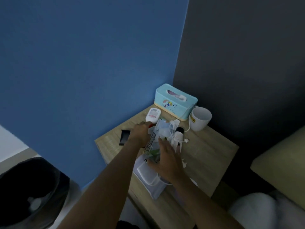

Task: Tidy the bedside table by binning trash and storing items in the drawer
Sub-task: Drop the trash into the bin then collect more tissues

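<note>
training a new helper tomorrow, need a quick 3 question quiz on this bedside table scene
1. True or false: the white mug stands to the right of the blue tissue box.
2. Which lies nearest the left edge of the table? A) black flat item B) white mug C) blue tissue box
3. Short answer: is the bin with the black liner on the table or on the floor?

Key: 1 true; 2 A; 3 on the floor, left of the table.

Head view, steeply down, close
</note>
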A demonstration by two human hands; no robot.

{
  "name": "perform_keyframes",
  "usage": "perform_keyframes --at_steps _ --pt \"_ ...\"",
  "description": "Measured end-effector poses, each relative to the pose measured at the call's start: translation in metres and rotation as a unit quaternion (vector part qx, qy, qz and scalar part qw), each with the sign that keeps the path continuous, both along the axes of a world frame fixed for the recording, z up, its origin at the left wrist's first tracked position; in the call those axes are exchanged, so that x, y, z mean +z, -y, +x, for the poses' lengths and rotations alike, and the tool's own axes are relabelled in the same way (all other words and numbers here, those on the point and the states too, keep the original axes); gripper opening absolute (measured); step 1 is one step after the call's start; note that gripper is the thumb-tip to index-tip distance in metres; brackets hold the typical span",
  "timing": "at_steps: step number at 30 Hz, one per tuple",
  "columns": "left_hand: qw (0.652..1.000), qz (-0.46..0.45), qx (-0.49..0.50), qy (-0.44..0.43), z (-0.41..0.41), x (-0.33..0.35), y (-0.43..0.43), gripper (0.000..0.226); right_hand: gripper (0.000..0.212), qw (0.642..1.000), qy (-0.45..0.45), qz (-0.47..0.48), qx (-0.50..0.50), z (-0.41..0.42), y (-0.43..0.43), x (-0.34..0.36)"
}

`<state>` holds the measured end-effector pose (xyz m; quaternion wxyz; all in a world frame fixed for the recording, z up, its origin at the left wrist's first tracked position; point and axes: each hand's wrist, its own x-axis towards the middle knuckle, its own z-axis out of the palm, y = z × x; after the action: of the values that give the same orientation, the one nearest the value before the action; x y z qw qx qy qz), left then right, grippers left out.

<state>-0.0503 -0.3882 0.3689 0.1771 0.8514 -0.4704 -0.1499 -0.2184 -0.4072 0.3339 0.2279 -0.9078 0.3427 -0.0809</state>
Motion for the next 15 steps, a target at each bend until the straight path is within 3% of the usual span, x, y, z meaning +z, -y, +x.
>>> perform_keyframes --at_steps 7,12,15 --pt "0.999 0.014 -0.017 0.023 0.007 -0.017 0.012 0.040 0.081 0.995 -0.051 -0.083 -0.017 0.008 -0.009 -0.008" --pt "0.999 -0.022 0.030 0.013 0.008 -0.011 0.012 0.037 0.055 0.987 -0.005 -0.147 -0.063 0.013 -0.005 -0.011" --pt "0.996 -0.064 0.056 -0.009 0.006 0.010 -0.002 0.029 0.054 0.988 0.037 -0.134 -0.063 0.015 -0.001 0.003"
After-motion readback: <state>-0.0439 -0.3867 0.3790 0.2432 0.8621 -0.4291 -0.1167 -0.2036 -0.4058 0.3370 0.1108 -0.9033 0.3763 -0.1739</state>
